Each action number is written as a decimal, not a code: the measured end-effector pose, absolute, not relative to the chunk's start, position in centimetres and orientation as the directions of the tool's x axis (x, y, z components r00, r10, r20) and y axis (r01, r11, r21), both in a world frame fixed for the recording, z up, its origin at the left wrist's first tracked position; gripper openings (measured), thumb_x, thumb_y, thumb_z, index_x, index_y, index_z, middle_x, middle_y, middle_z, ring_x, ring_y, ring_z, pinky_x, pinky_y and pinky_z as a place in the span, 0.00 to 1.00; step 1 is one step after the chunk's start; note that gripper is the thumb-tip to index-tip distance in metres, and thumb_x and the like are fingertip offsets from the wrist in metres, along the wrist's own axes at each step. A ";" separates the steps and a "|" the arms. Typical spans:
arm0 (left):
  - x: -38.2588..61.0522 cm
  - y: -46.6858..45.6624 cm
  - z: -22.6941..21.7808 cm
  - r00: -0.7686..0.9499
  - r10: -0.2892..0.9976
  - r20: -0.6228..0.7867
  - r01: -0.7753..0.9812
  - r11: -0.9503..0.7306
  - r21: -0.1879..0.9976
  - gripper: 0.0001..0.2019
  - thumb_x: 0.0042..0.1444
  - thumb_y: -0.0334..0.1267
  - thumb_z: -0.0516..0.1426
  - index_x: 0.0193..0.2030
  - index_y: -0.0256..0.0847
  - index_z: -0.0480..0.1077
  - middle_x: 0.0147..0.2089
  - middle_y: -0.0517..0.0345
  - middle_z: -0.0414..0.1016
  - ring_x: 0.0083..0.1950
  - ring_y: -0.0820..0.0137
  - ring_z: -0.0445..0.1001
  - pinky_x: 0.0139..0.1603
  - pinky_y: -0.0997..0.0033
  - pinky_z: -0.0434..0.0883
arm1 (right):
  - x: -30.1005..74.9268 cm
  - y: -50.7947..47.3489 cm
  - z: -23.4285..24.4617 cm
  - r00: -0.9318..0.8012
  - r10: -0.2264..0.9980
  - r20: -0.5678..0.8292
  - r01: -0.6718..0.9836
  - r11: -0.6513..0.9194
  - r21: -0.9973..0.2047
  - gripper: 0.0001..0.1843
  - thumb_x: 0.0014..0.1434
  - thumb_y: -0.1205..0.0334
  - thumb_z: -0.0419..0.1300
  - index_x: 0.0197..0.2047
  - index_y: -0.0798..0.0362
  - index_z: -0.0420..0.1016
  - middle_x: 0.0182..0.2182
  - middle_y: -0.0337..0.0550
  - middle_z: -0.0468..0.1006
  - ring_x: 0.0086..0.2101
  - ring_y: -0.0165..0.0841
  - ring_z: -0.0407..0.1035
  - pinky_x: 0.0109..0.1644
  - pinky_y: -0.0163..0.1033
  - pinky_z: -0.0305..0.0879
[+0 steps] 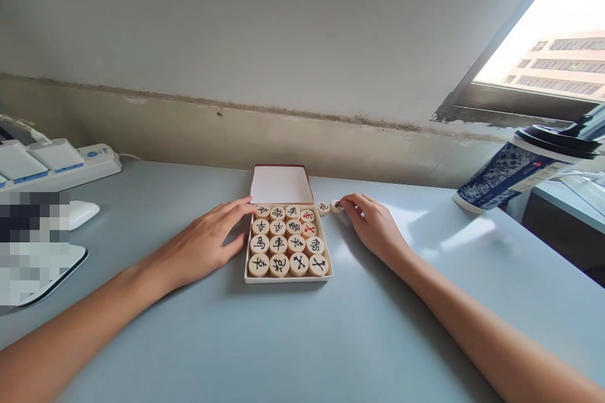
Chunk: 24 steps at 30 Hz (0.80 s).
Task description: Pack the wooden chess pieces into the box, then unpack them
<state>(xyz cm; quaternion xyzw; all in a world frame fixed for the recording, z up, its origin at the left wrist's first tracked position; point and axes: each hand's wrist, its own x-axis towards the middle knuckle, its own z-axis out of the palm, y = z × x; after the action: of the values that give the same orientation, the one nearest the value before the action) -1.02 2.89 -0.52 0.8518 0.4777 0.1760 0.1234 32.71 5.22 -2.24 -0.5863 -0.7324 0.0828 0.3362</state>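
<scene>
A small open box (246, 267) of round wooden chess pieces (288, 239) with black and red characters lies mid-table, its lid (280, 184) raised at the back. My left hand (208, 242) rests against the box's left side, fingers stretched toward the top-left corner. Two loose pieces lie just right of the box: one (323, 207) by itself, and another (336, 206) touched by the fingertips of my right hand (375, 227), which curls around it in a pinch. A ring shows on one finger.
A white power strip with plugs (57, 160) and a white mouse (81, 213) lie far left. A blue-patterned cup with a dark lid (517, 173) stands at the right, by the window. The wall runs close behind the box.
</scene>
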 end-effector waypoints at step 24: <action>-1.3 3.0 -0.6 0.480 0.855 0.196 0.771 -0.518 0.371 0.17 0.66 0.50 0.50 0.59 0.54 0.67 0.73 0.60 0.63 0.67 0.57 0.71 0.68 0.51 0.69 | 30.3 2.1 -1.0 -0.426 0.715 0.554 0.580 0.686 -0.439 0.10 0.68 0.61 0.54 0.47 0.50 0.76 0.43 0.49 0.78 0.42 0.39 0.73 0.46 0.45 0.71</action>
<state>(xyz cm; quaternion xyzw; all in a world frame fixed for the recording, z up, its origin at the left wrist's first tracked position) -1.26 2.98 -0.61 0.8522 0.4771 0.1805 0.1166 30.32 2.11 -1.01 -0.3855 -0.8396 0.0907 0.3717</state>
